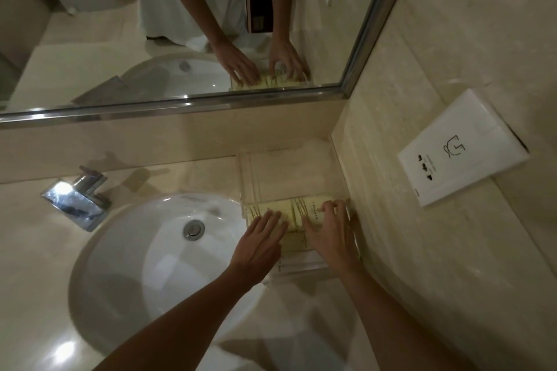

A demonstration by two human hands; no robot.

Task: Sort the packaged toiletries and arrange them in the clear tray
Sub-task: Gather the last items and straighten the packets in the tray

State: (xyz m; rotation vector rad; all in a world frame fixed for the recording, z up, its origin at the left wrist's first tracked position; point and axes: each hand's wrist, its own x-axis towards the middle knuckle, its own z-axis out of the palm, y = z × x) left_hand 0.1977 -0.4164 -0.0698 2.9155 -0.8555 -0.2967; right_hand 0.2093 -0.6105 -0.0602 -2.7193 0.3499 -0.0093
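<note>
Both hands lie flat with fingers spread, gripping nothing, the left hand (259, 245) and right hand (328, 232) pressing the pale yellow packets (298, 214) down inside the clear tray (250, 172) at the counter's right back corner, so this looks like the arranging step, and next comes squaring the rows.

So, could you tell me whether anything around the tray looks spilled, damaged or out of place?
Nothing stands out. The pale yellow packets lie flat in the clear tray beside the sink, with the left hand and right hand pressing on them. No spill shows.
</note>
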